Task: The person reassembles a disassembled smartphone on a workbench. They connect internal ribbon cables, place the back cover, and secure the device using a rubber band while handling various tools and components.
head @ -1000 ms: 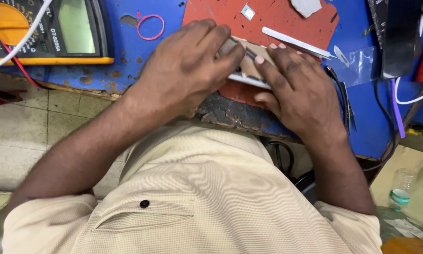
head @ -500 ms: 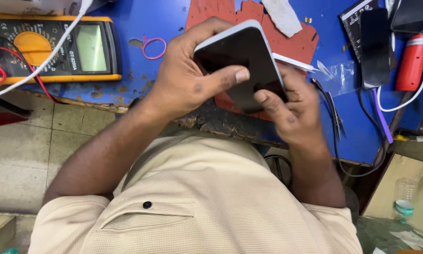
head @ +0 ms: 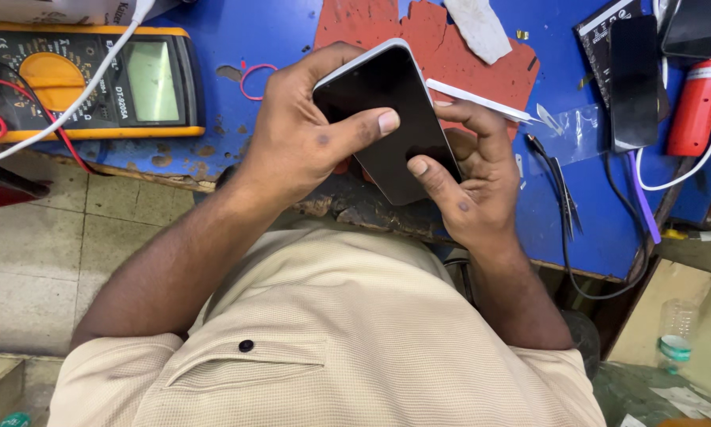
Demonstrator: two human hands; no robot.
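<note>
I am gripping the phone point(head: 387, 119) with both hands, screen up and dark, tilted above the near edge of the bench point(head: 213, 32). My left hand point(head: 300, 134) is wrapping its left side, fingers curling over the top corner and the thumb pressing flat on the glass. My right hand point(head: 470, 178) is cupping the lower right corner from beneath, thumb lying on the screen near the bottom edge. That hand is also pinching a thin white tool point(head: 482, 101), which is sticking out past the phone's right edge toward the upper right.

Under the phone a red mat point(head: 450, 47) is lying on the blue top, with a pale scrap point(head: 478, 28) at its far edge. To my left a multimeter point(head: 94, 83) is sitting near the bench's front edge, a white cable point(head: 71, 103) crossing it, and a pink band point(head: 254, 79) is lying between it and my left hand. To my right, tweezers point(head: 565, 190) are resting just beside my right hand, then a second phone point(head: 634, 83) and a red can point(head: 695, 107) well apart. The bench's worn front edge is running just below my wrists, so free room is staying narrow: mostly the blue strip between meter and mat.
</note>
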